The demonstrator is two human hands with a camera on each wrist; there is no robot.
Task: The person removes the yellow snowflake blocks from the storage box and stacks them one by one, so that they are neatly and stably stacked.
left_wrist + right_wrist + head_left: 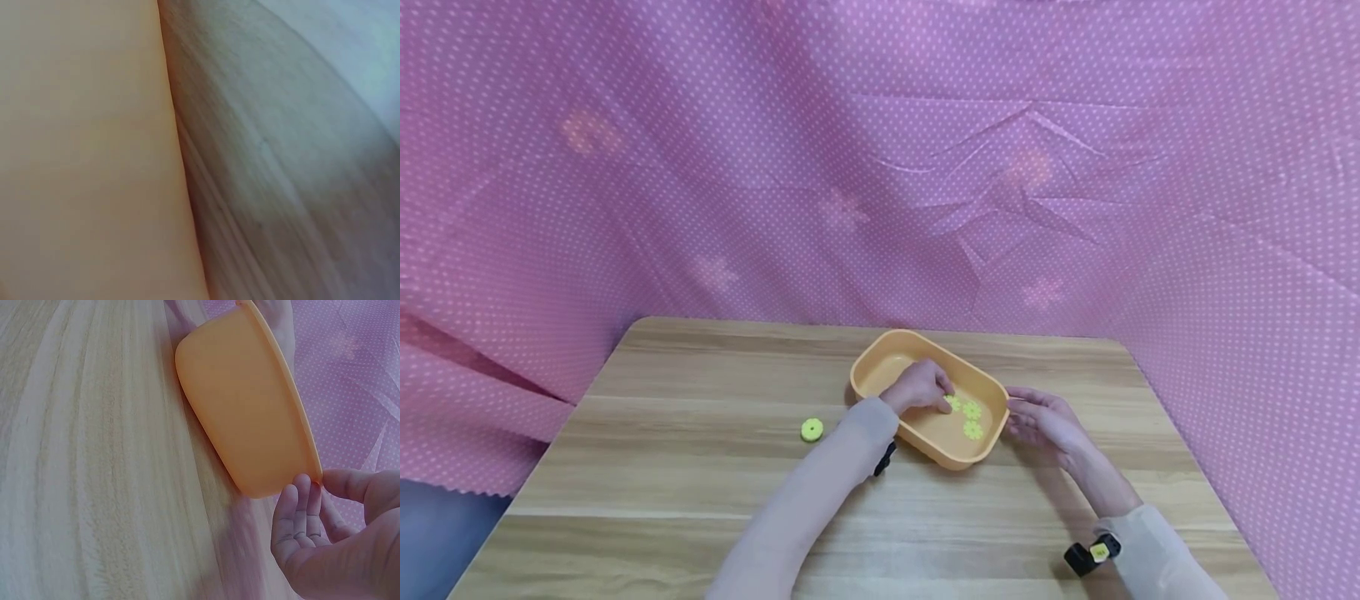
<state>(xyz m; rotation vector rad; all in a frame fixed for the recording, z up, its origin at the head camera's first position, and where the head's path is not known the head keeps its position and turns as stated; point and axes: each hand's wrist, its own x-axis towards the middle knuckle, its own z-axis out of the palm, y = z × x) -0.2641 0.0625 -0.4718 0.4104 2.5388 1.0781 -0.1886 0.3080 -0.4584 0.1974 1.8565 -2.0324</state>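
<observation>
An orange plastic basin (951,457) sits on the table, turned at an angle. My left hand (919,385) reaches over its near wall, thumb and fingertips pinching a yellow-green flower-shaped piece (953,403) close over the basin floor. Beside it in the basin lie two like pieces, an upper flower piece (972,410) and a lower flower piece (973,430). My right hand (1047,423) holds the basin's right end. In the right wrist view, thumb and fingertips pinch the rim. The basin wall (81,150) fills the left of the left wrist view, where the left hand is hidden.
A round yellow-green piece (812,430) with a small centre hole lies on the wooden table (700,467), left of the basin. Pink dotted cloth (775,167) hangs behind the table and along its sides. A black wrist camera (1092,554) is strapped at the right sleeve.
</observation>
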